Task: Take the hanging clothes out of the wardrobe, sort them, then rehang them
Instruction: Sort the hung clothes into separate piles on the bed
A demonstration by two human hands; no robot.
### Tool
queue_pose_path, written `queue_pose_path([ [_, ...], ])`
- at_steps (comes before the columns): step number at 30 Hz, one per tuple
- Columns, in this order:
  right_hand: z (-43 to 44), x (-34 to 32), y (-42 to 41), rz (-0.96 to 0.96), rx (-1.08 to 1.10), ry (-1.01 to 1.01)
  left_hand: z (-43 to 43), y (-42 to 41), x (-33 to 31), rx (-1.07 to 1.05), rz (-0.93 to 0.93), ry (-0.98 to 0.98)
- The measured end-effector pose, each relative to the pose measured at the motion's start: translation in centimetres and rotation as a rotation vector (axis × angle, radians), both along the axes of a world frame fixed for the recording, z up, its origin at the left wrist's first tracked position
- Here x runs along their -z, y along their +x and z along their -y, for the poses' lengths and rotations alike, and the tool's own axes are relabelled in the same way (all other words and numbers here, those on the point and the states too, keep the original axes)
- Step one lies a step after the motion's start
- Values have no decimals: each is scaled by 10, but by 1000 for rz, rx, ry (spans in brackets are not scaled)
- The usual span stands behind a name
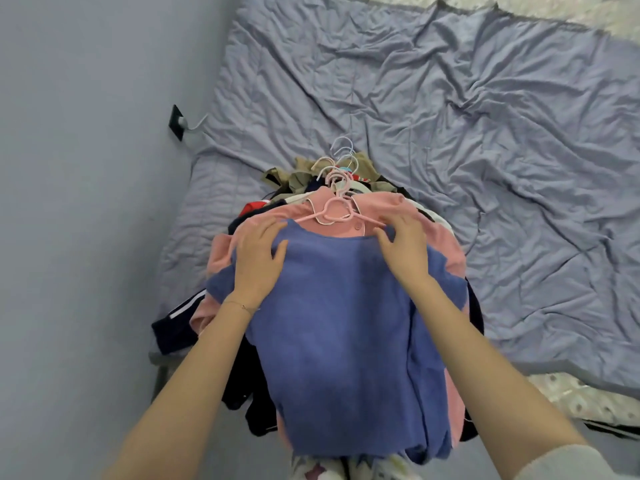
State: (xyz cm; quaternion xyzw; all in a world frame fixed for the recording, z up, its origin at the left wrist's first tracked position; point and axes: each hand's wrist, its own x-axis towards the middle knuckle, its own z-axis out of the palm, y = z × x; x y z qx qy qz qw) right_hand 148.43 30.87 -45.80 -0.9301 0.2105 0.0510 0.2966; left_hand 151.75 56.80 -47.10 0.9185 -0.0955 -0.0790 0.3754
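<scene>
The blue knit top [346, 323] lies uppermost on the clothes pile [221, 251] at the bed [485, 133] edge. The left hand [258, 258] rests flat on one shoulder. The right hand [403, 247] pinches the other beside the pink hanger [334, 216]. Best to keep both shoulders level, so nothing snags.

The person's forearms are bare, with a thin chain bracelet [242, 305] round the wrist of the left hand [258, 261], a pale cream sleeve [575, 464] bunched high on the right arm, and light trousers [346, 471] printed with pinkish and greenish shapes.
</scene>
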Motion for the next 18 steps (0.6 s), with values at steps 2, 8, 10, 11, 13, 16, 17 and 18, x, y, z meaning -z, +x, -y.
queue_pose_path([
  [2, -7, -26, -21, 12, 17, 47, 4, -15, -18, -30, -51, -74],
  [8, -17, -111, -96, 144, 142, 129, 36, -63, -86, -42, -105, -218],
  [10, -13, -134, -122, 176, 184, 183, 49, -81, -108, -4, -45, -246],
  [11, -10, -144, -135, 200, 203, 194, 56, -91, -119, 5, -18, -265],
  [13, -2, -161, -161, 234, 229, 219, 66, -112, -138, 5, 18, -296],
  [16, 12, -180, -201, 253, 256, 206, 83, -142, -160, 58, 34, -305],
  [17, 18, -185, -216, 269, 271, 175, 90, -152, -166, 96, 41, -297],
  [18, 25, -190, -231, 281, 288, 155, 97, -163, -171, 128, 50, -287],
])
